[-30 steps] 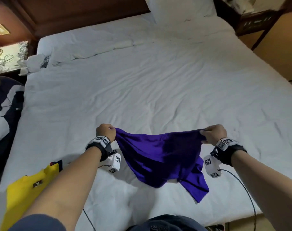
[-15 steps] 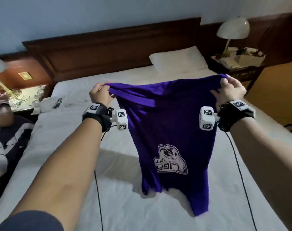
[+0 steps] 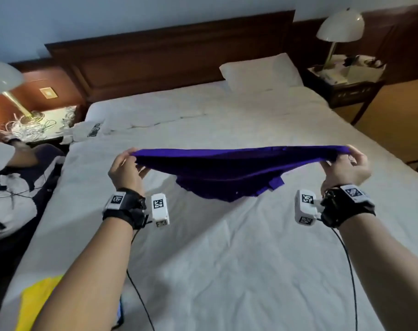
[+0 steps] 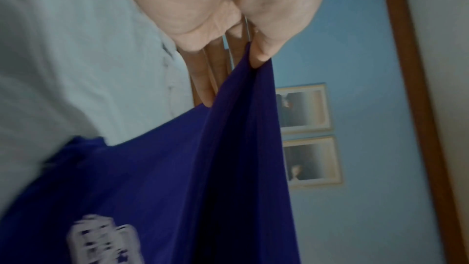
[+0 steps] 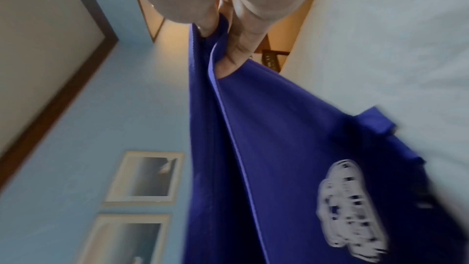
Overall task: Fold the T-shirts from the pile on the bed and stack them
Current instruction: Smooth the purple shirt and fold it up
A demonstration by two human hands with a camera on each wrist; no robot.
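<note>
A purple T-shirt (image 3: 227,173) with a white printed logo (image 5: 350,206) is stretched in the air above the white bed (image 3: 227,259). My left hand (image 3: 125,168) pinches its left edge between thumb and fingers, and my right hand (image 3: 346,163) pinches the right edge. The cloth billows almost flat between them, its body swung forward away from me. In the left wrist view the purple T-shirt (image 4: 203,178) hangs from my thumb and fingers (image 4: 261,51). A yellow T-shirt (image 3: 38,304) lies at the bed's near left corner.
A white pillow (image 3: 258,72) sits by the dark wooden headboard (image 3: 167,60). White crumpled cloth (image 3: 88,130) lies at the far left of the bed. Nightstands with lamps (image 3: 339,27) flank the bed. Another person (image 3: 9,177) sits at the left edge.
The shirt was lifted from near the bed, hung upright with its logo facing me, and has now swung forward and up to lie nearly flat. Both hands have dropped and spread apart.
</note>
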